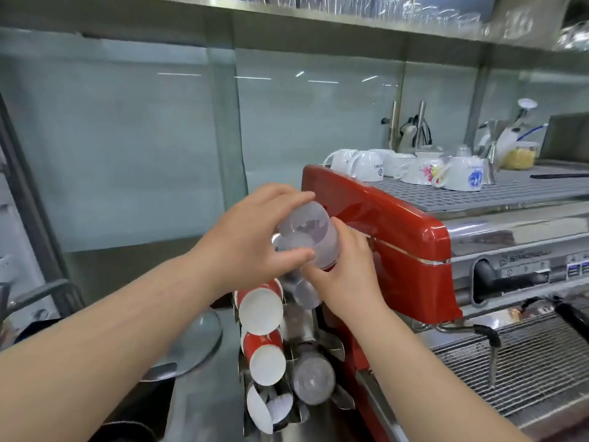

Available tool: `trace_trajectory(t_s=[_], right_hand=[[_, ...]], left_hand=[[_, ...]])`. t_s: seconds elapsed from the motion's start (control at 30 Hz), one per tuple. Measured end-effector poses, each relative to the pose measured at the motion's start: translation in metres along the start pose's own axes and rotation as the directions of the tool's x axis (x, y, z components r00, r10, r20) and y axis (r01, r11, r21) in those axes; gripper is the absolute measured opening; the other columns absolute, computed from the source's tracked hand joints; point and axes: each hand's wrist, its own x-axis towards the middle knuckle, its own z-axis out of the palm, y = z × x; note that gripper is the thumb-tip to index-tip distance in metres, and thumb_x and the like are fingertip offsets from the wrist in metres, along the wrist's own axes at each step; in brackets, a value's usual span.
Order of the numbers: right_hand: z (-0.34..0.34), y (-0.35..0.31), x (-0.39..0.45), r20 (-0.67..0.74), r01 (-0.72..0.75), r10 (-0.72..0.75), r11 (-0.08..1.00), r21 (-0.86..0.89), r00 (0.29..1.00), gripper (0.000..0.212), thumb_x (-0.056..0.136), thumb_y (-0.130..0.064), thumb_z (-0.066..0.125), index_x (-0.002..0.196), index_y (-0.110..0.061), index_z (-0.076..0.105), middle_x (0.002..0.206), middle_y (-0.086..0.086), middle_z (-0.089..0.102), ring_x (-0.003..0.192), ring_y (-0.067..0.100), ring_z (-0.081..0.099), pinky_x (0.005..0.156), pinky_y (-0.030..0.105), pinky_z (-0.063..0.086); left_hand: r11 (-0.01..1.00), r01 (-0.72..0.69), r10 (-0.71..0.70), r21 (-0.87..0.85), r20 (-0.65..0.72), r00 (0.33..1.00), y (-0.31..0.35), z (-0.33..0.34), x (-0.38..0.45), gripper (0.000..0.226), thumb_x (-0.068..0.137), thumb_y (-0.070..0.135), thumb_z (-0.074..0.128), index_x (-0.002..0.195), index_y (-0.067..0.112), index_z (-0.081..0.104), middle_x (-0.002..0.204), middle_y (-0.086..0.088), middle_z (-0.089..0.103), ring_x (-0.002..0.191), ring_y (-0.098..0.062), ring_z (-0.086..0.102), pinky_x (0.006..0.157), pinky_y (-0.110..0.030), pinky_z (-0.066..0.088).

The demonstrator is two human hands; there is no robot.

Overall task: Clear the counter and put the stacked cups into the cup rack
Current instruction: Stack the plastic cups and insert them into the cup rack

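Gripped by both hands, left hand (255,237) above and right hand (345,272) below, clear cups (306,234) tilted base-up, directly over cup rack (287,362), lower centre of frame.

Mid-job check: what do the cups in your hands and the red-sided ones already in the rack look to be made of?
The held cup stack looks like frosted translucent plastic: fingers and the red machine show dimly through it. The red cups look like paper: matte white bases, printed red sides. The rack appears to be shiny metal, though only part of it shows.
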Motion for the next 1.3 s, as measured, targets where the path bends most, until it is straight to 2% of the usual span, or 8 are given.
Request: trace_trajectory(t_s=[0.13, 0.27, 0.37, 0.47, 0.67, 0.8, 1.03, 1.3], right_hand=[[0.013, -0.001, 0.019, -0.005, -0.037, 0.037, 0.998, 0.044, 0.999, 0.075, 0.067, -0.036, 0.068, 0.136, -0.029, 0.042, 0.133, 0.002, 0.045, 0.123, 0.013, 0.039, 0.103, 0.040, 0.043], [0.028, 0.004, 0.033, -0.010, -0.086, 0.087, 0.994, 0.063, 0.996, 0.067, 0.060, -0.043, 0.063, 0.125, -0.031, 0.050, 0.119, -0.001, 0.057, 0.110, 0.017, 0.056, 0.090, 0.042, 0.053], [0.037, 0.012, 0.039, -0.007, -0.105, 0.106, 0.992, 0.068, 0.994, 0.057, 0.061, -0.042, 0.061, 0.117, -0.034, 0.052, 0.110, -0.002, 0.060, 0.103, 0.019, 0.059, 0.085, 0.042, 0.054], [0.044, 0.020, 0.040, 0.015, -0.135, 0.134, 0.986, 0.101, 0.991, 0.059, 0.063, -0.038, 0.065, 0.120, -0.035, 0.052, 0.115, -0.001, 0.055, 0.105, 0.019, 0.057, 0.088, 0.041, 0.053], [0.066, 0.033, 0.039, 0.061, -0.173, 0.167, 0.979, 0.112, 0.984, 0.069, 0.072, -0.027, 0.070, 0.135, -0.029, 0.043, 0.130, 0.002, 0.045, 0.122, 0.017, 0.042, 0.102, 0.037, 0.043], [0.079, 0.039, 0.047, 0.035, -0.145, 0.142, 0.981, 0.127, 0.989, 0.061, 0.072, -0.027, 0.068, 0.130, -0.032, 0.047, 0.124, -0.002, 0.051, 0.118, 0.016, 0.045, 0.098, 0.040, 0.047], [0.091, 0.054, 0.060, 0.055, -0.191, 0.187, 0.979, 0.067, 0.981, 0.071, 0.070, -0.028, 0.068, 0.136, -0.029, 0.042, 0.129, 0.002, 0.048, 0.120, 0.020, 0.047, 0.099, 0.042, 0.047], [0.087, 0.062, 0.055, 0.041, -0.180, 0.177, 0.979, 0.091, 0.983, 0.069, 0.072, -0.025, 0.070, 0.135, -0.034, 0.042, 0.126, -0.001, 0.050, 0.117, 0.018, 0.050, 0.097, 0.038, 0.047]], left_hand=[[0.999, -0.028, 0.028, 0.019, 0.033, 0.999, -0.011, 0.000, 0.021, 0.073, 0.072, 0.048, 0.068, 0.137, 0.020, 0.050, 0.122, 0.012, 0.046, 0.107, 0.008, 0.038, 0.095, -0.006, 0.029], [0.999, -0.010, 0.007, 0.035, 0.090, 0.996, -0.023, 0.008, 0.032, 0.071, 0.076, 0.039, 0.075, 0.139, 0.020, 0.048, 0.131, 0.005, 0.050, 0.118, -0.006, 0.046, 0.100, -0.018, 0.034], [0.999, -0.003, -0.003, 0.052, 0.115, 0.993, -0.033, 0.017, 0.036, 0.072, 0.076, 0.037, 0.076, 0.140, 0.019, 0.047, 0.133, 0.002, 0.049, 0.123, -0.011, 0.046, 0.101, -0.018, 0.033], [0.999, 0.023, -0.029, 0.044, 0.132, 0.991, -0.046, 0.029, 0.039, 0.072, 0.077, 0.036, 0.076, 0.141, 0.019, 0.046, 0.134, 0.002, 0.048, 0.125, -0.013, 0.046, 0.105, -0.026, 0.037], [0.999, 0.032, -0.036, 0.023, 0.171, 0.985, -0.072, 0.052, 0.038, 0.072, 0.077, 0.037, 0.075, 0.140, 0.022, 0.045, 0.133, 0.002, 0.049, 0.123, -0.014, 0.048, 0.104, -0.035, 0.042], [0.999, 0.037, -0.039, 0.018, 0.172, 0.984, -0.087, 0.060, 0.040, 0.072, 0.077, 0.037, 0.075, 0.141, 0.022, 0.045, 0.133, 0.004, 0.048, 0.122, -0.011, 0.047, 0.103, -0.029, 0.041], [0.992, 0.107, -0.097, -0.062, 0.139, 0.986, -0.106, 0.071, 0.046, 0.076, 0.072, 0.050, 0.066, 0.141, 0.027, 0.044, 0.124, 0.019, 0.041, 0.108, 0.001, 0.044, 0.098, -0.021, 0.039], [0.988, 0.071, -0.053, -0.133, 0.137, 0.989, -0.109, 0.081, 0.050, 0.081, 0.066, 0.060, 0.061, 0.138, 0.027, 0.048, 0.125, 0.019, 0.045, 0.116, 0.002, 0.046, 0.100, -0.015, 0.036]])
